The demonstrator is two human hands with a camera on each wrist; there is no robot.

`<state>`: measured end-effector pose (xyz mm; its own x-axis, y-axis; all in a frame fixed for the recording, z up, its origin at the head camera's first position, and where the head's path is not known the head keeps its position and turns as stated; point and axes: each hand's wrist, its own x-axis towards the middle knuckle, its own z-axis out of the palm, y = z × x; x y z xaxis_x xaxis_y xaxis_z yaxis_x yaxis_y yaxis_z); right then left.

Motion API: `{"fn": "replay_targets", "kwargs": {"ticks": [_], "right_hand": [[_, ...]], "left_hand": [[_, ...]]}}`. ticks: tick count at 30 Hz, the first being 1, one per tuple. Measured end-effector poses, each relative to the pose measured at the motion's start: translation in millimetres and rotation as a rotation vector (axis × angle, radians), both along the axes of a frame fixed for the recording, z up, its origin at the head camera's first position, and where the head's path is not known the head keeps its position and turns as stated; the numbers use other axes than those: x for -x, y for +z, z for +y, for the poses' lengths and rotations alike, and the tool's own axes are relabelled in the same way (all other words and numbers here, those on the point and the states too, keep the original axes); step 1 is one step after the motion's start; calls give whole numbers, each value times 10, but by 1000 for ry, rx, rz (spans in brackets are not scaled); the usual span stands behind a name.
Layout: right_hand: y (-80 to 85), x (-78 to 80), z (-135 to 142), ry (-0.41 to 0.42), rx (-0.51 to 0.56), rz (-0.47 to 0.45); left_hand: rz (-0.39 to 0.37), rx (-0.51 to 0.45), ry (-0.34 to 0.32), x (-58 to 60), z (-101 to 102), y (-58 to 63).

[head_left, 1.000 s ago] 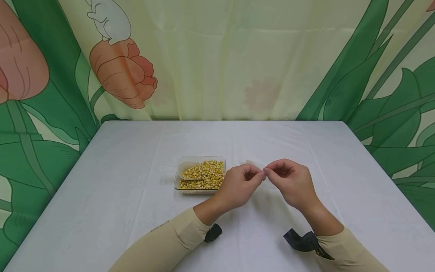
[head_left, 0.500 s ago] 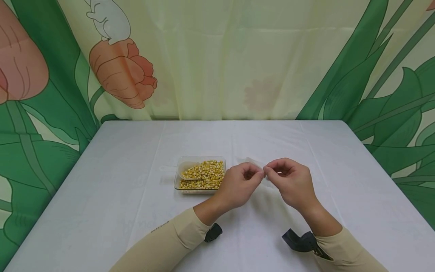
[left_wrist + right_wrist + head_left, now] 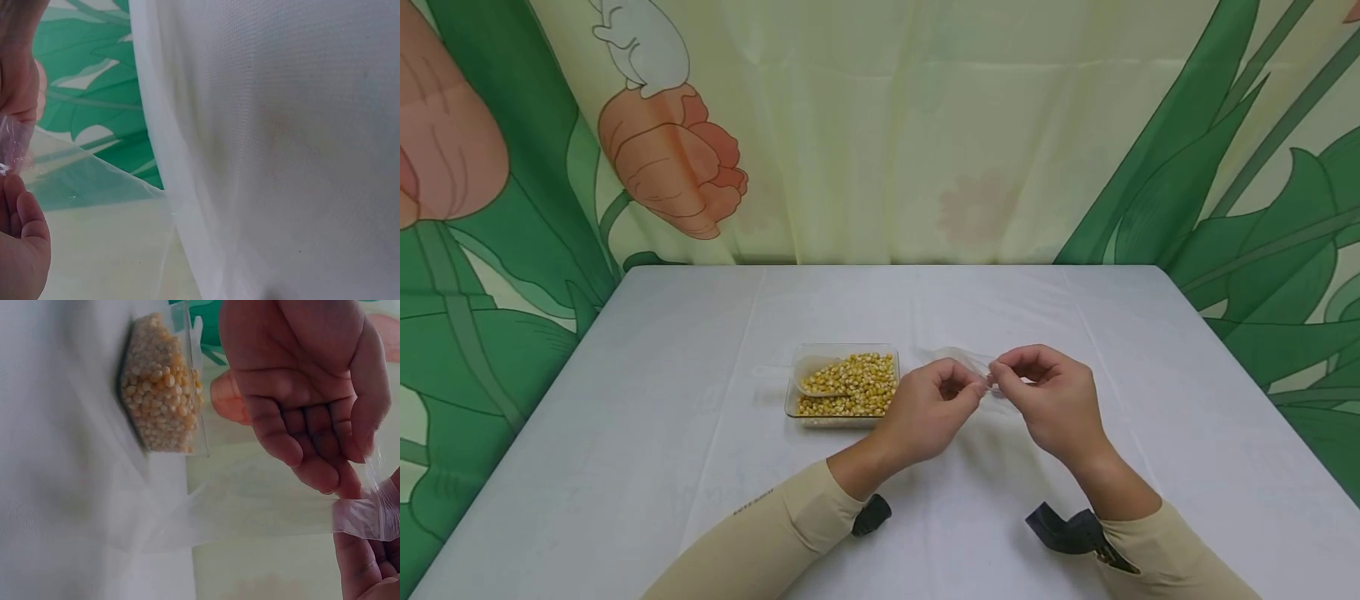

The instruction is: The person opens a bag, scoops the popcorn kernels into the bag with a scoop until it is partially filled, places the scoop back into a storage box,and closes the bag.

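Both my hands meet at the rim of a clear, thin plastic bag (image 3: 275, 519), gathered between the fingertips, likely so the slick film layers can be teased apart there. The rest of the bag hangs loose past and below the fingers, towards the white-cloth-covered worktop (image 3: 625, 433); nothing visible inside it.

Just left of the left hand: a clear rectangular tray (image 3: 838, 417) heaped with yellow-and-cream corn kernels (image 3: 872, 379), within easy reach, I'd guess on purpose. A translucent white scoop (image 3: 810, 367) is half sunk in the corn, its handle jutting over the tray's far-left side, away from the hands, so it seems easy to grab without digging.

Hands: left hand (image 3: 928, 410) nearly closed at the tips, thumb and forefinger pinching film, other fingers loosely curled. Right hand (image 3: 1054, 406) mirrors it, thumb and forefinger together on the film just beside. Narrow gap between the two pinches, film bridging it. Can't tell from here whether the mouth is parted.
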<state>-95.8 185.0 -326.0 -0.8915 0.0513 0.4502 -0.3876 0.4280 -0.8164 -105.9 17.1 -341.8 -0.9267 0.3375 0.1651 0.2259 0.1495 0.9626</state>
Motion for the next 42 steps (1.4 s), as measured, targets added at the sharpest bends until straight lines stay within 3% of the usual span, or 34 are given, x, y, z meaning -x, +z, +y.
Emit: {"fn": "replay_targets", "kwargs": {"ticks": [12, 17, 26, 35, 42], "right_hand": [[-30, 30, 59, -81, -67, 72], [-50, 70, 93, -97, -114, 92], [-108, 121, 182, -153, -187, 127], [-94, 112, 190, -176, -227, 129], [-77, 79, 147, -175, -260, 181]], "left_hand": [[-10, -13, -9, -18, -52, 0], [-50, 3, 2, -24, -81, 8], [-113, 54, -2, -26, -152, 18], [-115, 133, 52, 8, -201, 35], [-169, 68, 59, 12, -191, 49]]}}
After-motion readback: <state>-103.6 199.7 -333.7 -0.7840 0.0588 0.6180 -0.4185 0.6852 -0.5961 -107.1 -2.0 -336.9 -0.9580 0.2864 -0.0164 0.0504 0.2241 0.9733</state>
